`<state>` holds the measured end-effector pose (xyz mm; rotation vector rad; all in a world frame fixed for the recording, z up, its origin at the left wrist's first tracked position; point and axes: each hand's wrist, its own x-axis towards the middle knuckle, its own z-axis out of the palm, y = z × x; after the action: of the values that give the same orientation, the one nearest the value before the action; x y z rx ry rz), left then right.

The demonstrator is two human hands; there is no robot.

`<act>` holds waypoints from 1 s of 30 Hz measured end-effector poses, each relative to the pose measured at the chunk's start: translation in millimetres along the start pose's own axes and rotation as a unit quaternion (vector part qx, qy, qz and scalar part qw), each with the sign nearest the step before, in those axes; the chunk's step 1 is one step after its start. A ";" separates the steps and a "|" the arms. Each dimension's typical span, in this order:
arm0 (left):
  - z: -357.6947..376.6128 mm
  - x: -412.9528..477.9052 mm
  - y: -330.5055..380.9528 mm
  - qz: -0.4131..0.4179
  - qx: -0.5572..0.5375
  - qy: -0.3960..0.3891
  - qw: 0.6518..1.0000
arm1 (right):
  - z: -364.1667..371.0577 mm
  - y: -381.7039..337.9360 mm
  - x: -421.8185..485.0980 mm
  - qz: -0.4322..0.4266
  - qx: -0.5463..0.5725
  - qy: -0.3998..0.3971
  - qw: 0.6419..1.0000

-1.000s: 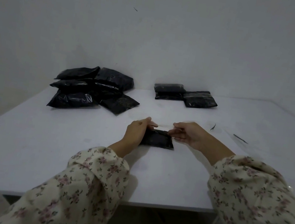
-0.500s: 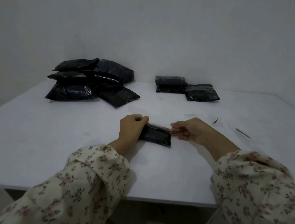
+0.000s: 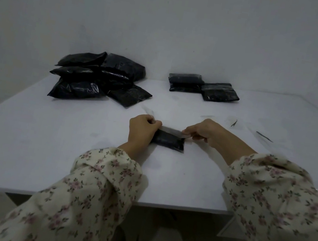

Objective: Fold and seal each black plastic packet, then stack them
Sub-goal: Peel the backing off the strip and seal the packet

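Note:
A small folded black packet [image 3: 168, 141] lies on the white table [image 3: 44, 143] in front of me. My left hand [image 3: 141, 131] grips its left end with curled fingers. My right hand [image 3: 204, 131] pinches a strip of clear tape [image 3: 173, 131] that stretches across the packet's top edge. A heap of several unfolded black packets [image 3: 98, 77] sits at the back left. Folded, taped packets [image 3: 203, 87] lie at the back centre, two stacked on the left and one beside them.
Thin dark scraps [image 3: 263, 136] and faint clear strips lie on the table right of my right hand. The walls meet in a corner behind the table. The table's near edge runs just under my floral sleeves [image 3: 279, 203].
The tape strip has come down from above the packet onto its top edge. My left hand curled over the packet's left end. Both hands stayed close to the packet.

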<state>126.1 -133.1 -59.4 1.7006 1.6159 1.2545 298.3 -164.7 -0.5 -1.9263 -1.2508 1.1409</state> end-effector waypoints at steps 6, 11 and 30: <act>0.4 -2.0 -0.6 0.008 0.001 0.000 1.000 | 0.8 2.4 -6.8 0.001 -0.050 0.000 0.999; 0.0 -2.8 -1.8 0.011 -0.002 0.002 1.000 | 5.8 2.9 -5.4 -0.015 -0.066 0.003 0.998; -21.6 -5.1 -11.3 0.052 -0.009 -0.055 0.997 | 1.2 17.5 13.3 -0.086 -0.119 -0.050 0.988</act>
<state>102.5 -141.1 -60.3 1.8284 1.4658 1.1983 307.5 -159.4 -19.9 -1.9024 -1.6382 1.0493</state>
